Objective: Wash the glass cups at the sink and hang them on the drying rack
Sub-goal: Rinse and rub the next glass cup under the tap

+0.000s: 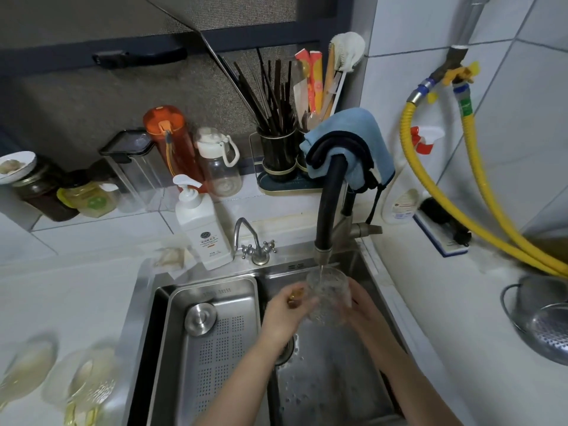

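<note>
The clear, textured glass cup [328,295] sits upright under the black pull-down faucet [326,210], over the right-hand basin of the stainless steel sink [338,379], and a thin stream of water falls into its mouth. The left hand [284,315] wraps the cup's left wall, its fingers [302,302] curled round the glass, and the right hand [364,305] cups the opposite side, fingers bent against the wall; how the fingertips lie behind the glass I cannot tell. The step in hand looks like the rinse. To do it well, the cup should stay centred under the stream so the water fills it rather than splashing off the rim, then be tilted and turned so the flow sweeps the whole inner wall and the textured outside, where suds can cling. Wet patterned glass is slippery, so one hand should always grip firmly while the other rubs. The cup should also keep apart from the metal nozzle and the perforated steel drain tray [215,333] in the left of the sink, since a knock could chip it. More pale glass cups [86,382] wait on the white worktop [76,287] to the left, blurred here. No drying rack is plainly in view.
</note>
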